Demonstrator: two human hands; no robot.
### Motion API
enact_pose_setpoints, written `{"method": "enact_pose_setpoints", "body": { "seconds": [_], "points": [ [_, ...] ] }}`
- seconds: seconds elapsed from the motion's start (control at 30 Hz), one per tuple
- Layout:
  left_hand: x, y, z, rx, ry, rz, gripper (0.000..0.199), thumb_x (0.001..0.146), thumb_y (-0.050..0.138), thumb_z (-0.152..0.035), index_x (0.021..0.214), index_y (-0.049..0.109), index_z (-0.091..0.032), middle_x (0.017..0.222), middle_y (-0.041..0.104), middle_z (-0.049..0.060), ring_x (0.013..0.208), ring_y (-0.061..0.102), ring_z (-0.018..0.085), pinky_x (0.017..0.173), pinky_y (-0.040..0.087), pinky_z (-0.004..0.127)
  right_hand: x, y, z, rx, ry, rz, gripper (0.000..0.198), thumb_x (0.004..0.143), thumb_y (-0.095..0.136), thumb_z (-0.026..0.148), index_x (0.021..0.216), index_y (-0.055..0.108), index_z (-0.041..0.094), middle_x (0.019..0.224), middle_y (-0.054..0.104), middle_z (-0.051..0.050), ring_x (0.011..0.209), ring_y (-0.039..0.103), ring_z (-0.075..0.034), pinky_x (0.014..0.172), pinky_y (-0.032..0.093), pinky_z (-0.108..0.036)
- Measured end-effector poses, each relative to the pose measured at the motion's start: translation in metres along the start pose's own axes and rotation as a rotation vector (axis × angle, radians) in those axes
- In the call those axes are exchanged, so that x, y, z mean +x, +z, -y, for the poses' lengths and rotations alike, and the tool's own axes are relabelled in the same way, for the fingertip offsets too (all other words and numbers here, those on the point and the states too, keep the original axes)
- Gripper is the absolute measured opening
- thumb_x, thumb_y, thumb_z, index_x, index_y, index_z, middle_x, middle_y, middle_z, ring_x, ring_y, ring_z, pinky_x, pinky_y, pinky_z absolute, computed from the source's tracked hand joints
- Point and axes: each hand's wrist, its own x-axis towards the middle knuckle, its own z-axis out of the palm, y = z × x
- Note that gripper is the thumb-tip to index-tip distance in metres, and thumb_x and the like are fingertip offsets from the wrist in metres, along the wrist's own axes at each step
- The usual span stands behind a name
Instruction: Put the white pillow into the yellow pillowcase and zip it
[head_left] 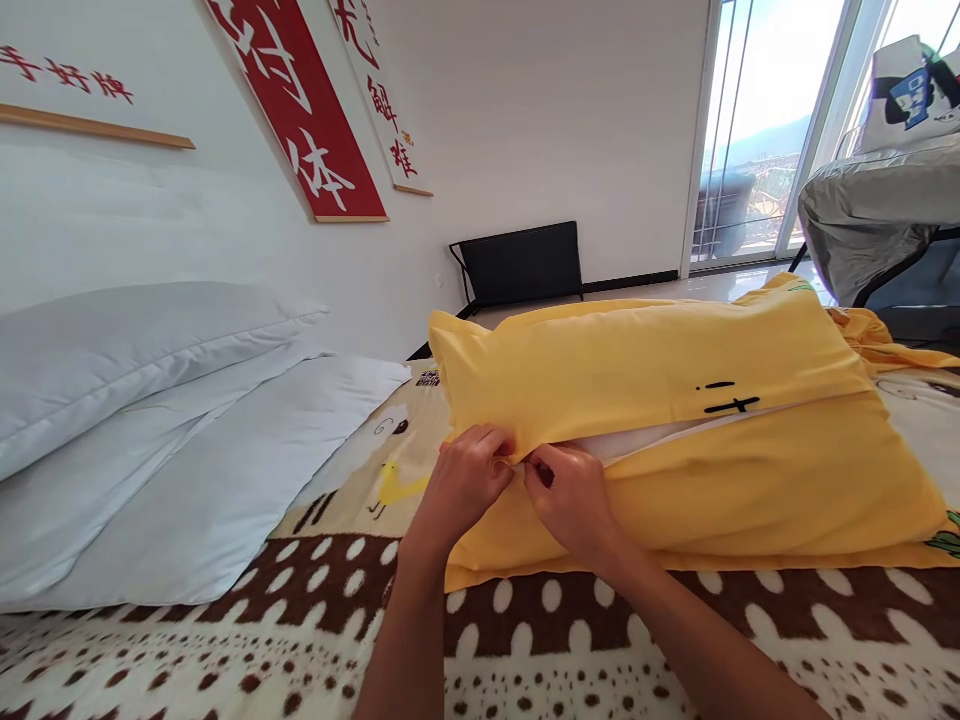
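Note:
A plump yellow pillowcase [757, 480] lies on the bed with a long slit across its upper face. Through the slit shows the white pillow [637, 438] inside. My left hand [472, 470] is closed on the cloth at the left end of the slit. Right beside it, my right hand [566, 490] pinches the slit's edge, fingertips almost touching the left ones. Whether a zipper pull or other fastener sits between the fingers is too small to make out. Black marks are printed on the yellow cloth right of the hands.
White pillows [150, 470] lie on the left of the bed. Beneath everything spreads a brown and cream patterned blanket [315, 590]. Crumpled yellow cloth [870, 335] rests behind the pillowcase at right. Farther back are a black folding chair [521, 262], a grey covered seat [877, 200] and a glass door [765, 130].

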Motion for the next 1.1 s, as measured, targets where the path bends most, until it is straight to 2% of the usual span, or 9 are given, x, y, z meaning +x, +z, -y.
{"method": "enact_pose_setpoints", "body": {
  "seconds": [0.2, 0.37, 0.5, 0.63, 0.7, 0.8, 0.97, 1.1],
  "points": [
    [0.000, 0.000, 0.008, -0.074, 0.020, -0.021, 0.009, 0.068, 0.047, -0.012, 0.070, 0.047, -0.020, 0.073, 0.056, -0.001, 0.070, 0.051, 0.015, 0.063, 0.035, 0.026, 0.006, -0.011, -0.001, -0.099, 0.007, -0.031, 0.015, 0.071, 0.052, 0.013, 0.058, 0.052, 0.020, 0.057, 0.058, 0.001, 0.058, 0.050, -0.013, 0.061, 0.030, -0.025],
    [0.001, 0.002, 0.010, -0.068, 0.027, -0.009, 0.012, 0.068, 0.045, -0.010, 0.066, 0.039, -0.020, 0.069, 0.050, -0.001, 0.067, 0.047, 0.015, 0.059, 0.034, 0.027, 0.014, -0.028, -0.001, -0.045, 0.016, -0.045, 0.014, 0.069, 0.052, 0.015, 0.057, 0.047, 0.020, 0.052, 0.053, 0.003, 0.052, 0.046, -0.011, 0.058, 0.031, -0.023],
    [0.001, 0.002, 0.002, -0.043, 0.044, 0.003, 0.013, 0.070, 0.041, -0.009, 0.071, 0.037, -0.021, 0.076, 0.048, 0.001, 0.073, 0.046, 0.017, 0.064, 0.036, 0.029, 0.016, -0.037, 0.001, 0.010, -0.009, 0.003, 0.016, 0.070, 0.052, 0.015, 0.057, 0.045, 0.020, 0.050, 0.049, 0.005, 0.049, 0.042, -0.009, 0.053, 0.027, -0.023],
    [0.000, 0.001, -0.006, -0.030, 0.051, 0.000, 0.013, 0.080, 0.048, -0.024, 0.075, 0.037, -0.021, 0.078, 0.048, 0.000, 0.074, 0.045, 0.018, 0.073, 0.037, 0.034, 0.015, -0.038, 0.001, -0.002, -0.011, 0.017, 0.015, 0.071, 0.051, 0.015, 0.058, 0.045, 0.020, 0.052, 0.050, 0.004, 0.050, 0.041, -0.010, 0.054, 0.026, -0.023],
    [0.000, 0.002, -0.008, -0.039, 0.074, -0.035, 0.014, 0.085, 0.048, -0.031, 0.079, 0.041, -0.020, 0.082, 0.050, 0.001, 0.078, 0.047, 0.018, 0.079, 0.037, 0.036, 0.015, -0.038, 0.001, -0.006, -0.015, 0.017, 0.016, 0.072, 0.051, 0.015, 0.058, 0.044, 0.020, 0.051, 0.049, 0.004, 0.050, 0.041, -0.010, 0.053, 0.026, -0.022],
    [0.000, 0.005, -0.011, -0.050, 0.110, -0.105, 0.011, 0.089, 0.044, -0.030, 0.088, 0.047, -0.019, 0.089, 0.052, 0.003, 0.086, 0.048, 0.019, 0.082, 0.036, 0.035, 0.015, -0.037, 0.000, -0.032, -0.039, 0.005, 0.018, 0.074, 0.050, 0.015, 0.058, 0.044, 0.020, 0.051, 0.049, 0.003, 0.051, 0.041, -0.010, 0.053, 0.026, -0.022],
    [0.003, 0.013, -0.015, -0.087, 0.155, -0.169, 0.011, 0.092, 0.040, -0.024, 0.090, 0.050, -0.020, 0.090, 0.054, 0.004, 0.086, 0.047, 0.018, 0.079, 0.038, 0.033, 0.014, -0.037, 0.000, -0.051, -0.063, 0.001, 0.018, 0.074, 0.049, 0.015, 0.058, 0.044, 0.020, 0.053, 0.050, 0.003, 0.052, 0.043, -0.010, 0.054, 0.027, -0.022],
    [0.005, 0.024, -0.018, -0.208, 0.139, -0.266, 0.017, 0.093, 0.035, -0.022, 0.087, 0.051, -0.020, 0.084, 0.054, 0.003, 0.082, 0.047, 0.017, 0.074, 0.040, 0.030, 0.014, -0.036, 0.001, -0.029, -0.056, -0.007, 0.017, 0.073, 0.049, 0.015, 0.058, 0.044, 0.021, 0.053, 0.050, 0.003, 0.054, 0.043, -0.011, 0.055, 0.028, -0.023]
  ]
}}
